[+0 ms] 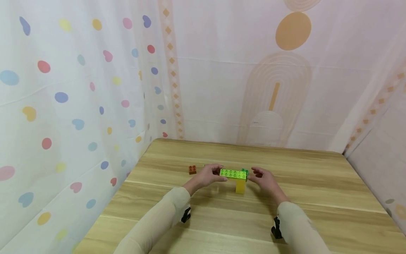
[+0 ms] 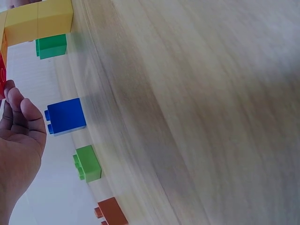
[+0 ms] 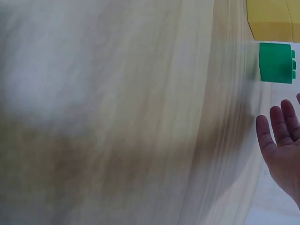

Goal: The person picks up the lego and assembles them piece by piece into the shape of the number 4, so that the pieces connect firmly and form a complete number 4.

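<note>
A toy brick structure stands on the table in the head view, with a yellow column (image 1: 240, 186) and a lime green top (image 1: 233, 173) that overhangs to the left. My left hand (image 1: 209, 175) holds the overhanging end, thumb in front and fingers behind. In the left wrist view its fingertips are right at a red brick (image 2: 2, 77) of the structure; the thumb is hidden. My right hand (image 1: 264, 179) is by the structure's right end, fingers loosely extended. A dark green brick (image 3: 275, 63) sits behind the column, beyond the right fingertips in the right wrist view.
A reddish-brown brick (image 1: 192, 170) lies left of my left hand. The left wrist view also shows a blue brick (image 2: 67, 116) and a light green brick (image 2: 89, 163) on the wooden table (image 1: 222, 218). Patterned curtains (image 1: 209, 88) hang behind the table and at its sides.
</note>
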A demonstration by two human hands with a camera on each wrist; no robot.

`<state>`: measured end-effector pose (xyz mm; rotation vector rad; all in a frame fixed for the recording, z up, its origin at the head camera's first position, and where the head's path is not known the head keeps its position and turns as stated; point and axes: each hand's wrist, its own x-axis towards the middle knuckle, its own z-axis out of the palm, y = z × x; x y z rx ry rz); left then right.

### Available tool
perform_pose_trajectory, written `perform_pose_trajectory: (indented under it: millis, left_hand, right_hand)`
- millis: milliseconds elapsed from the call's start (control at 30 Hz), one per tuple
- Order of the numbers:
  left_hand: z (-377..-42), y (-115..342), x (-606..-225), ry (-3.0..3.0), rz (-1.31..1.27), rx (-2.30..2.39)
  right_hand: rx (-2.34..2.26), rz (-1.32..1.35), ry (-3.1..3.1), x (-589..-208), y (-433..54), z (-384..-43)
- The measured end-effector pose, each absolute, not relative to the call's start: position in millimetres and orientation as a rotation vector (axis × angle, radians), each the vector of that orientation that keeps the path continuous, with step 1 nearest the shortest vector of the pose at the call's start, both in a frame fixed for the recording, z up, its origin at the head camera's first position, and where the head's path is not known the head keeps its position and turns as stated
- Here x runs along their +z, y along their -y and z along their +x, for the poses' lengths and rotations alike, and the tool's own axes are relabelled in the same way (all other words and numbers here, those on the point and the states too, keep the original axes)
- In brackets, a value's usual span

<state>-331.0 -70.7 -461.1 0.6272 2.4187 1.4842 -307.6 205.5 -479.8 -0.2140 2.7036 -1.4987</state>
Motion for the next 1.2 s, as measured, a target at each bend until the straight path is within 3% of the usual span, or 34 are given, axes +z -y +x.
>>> perform_pose_trajectory:
  millis: [1200]
  left_hand:
    - [-326.6, 73.8, -457.4, -2.424, 0.638, 1.450]
  right_hand:
    - [-1.562, -0.139, -2.702, -484.4, -193.8, -306.6]
